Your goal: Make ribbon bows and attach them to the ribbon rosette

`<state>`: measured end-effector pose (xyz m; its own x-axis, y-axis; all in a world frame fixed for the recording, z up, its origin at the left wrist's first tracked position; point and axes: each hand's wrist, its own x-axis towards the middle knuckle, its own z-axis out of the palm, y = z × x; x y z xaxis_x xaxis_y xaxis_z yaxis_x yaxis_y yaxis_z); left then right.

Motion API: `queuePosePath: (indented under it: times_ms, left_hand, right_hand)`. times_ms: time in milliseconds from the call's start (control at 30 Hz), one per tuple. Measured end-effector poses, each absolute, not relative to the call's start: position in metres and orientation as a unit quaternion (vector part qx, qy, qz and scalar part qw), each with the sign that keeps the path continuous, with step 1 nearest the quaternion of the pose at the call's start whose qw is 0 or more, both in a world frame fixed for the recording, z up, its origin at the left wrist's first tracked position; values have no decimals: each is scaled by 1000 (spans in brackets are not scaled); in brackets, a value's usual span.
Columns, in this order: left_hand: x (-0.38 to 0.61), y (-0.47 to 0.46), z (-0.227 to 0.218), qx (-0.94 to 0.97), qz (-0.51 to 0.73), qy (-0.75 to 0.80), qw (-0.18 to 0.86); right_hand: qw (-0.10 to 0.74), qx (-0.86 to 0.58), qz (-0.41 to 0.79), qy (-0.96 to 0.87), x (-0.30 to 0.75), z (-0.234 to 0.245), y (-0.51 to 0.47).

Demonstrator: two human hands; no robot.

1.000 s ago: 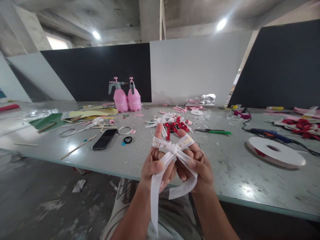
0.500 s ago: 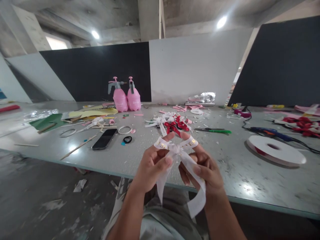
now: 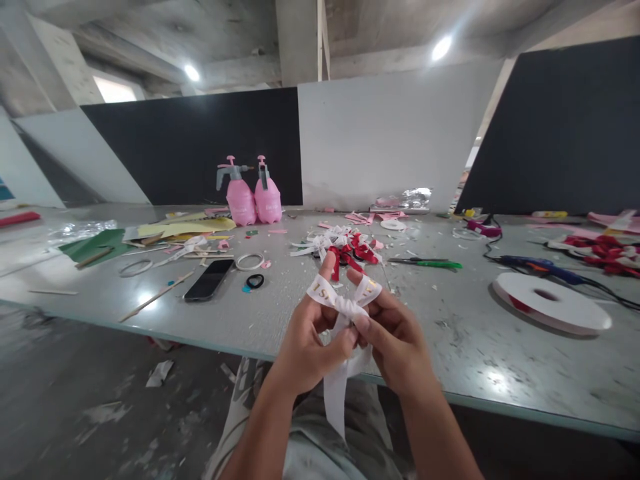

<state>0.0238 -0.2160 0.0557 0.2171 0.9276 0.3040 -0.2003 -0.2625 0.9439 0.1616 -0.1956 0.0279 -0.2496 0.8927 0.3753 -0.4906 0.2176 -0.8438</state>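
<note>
A white ribbon bow [image 3: 349, 307] with gold lettering is held between my two hands, close to the table's front edge. My left hand [image 3: 313, 337] has its index finger inside the left loop, and its thumb lies by the knot. On the other side, my right hand [image 3: 395, 337] has a finger in the right loop while its thumb presses near the knot. The ribbon tails hang down below the hands, over my lap. Just beyond my fingertips lies a pile of red and white ribbon bows [image 3: 345, 247].
A ribbon spool [image 3: 575, 307] and a blue glue gun [image 3: 540, 265] lie to the right. Green-handled scissors [image 3: 435, 263] rest behind my right hand. On the left are a phone [image 3: 209, 280], a black ring [image 3: 255, 281] and wooden sticks [image 3: 155, 297]. Pink spray bottles [image 3: 255, 200] stand at the back.
My right hand has moved inward, its thumb now at the knot instead of on the right tail. The loops look smaller and closer together, and the tails hang nearer each other.
</note>
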Motion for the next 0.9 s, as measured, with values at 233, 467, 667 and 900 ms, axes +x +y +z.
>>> queuePosePath:
  times_ms: [233, 467, 667, 900]
  left_hand:
    - [30, -217, 56, 573, 546, 297, 535]
    - [34, -213, 47, 521, 594, 180, 586]
    - [34, -214, 45, 466, 614, 122, 625]
    - [33, -211, 49, 502, 612, 244, 560]
  right_hand:
    - [636, -169, 598, -458, 153, 29, -202]
    - [638, -117, 644, -406, 145, 34, -203]
    - [624, -68, 664, -406, 143, 36, -203]
    - [598, -110, 624, -491, 156, 36, -200]
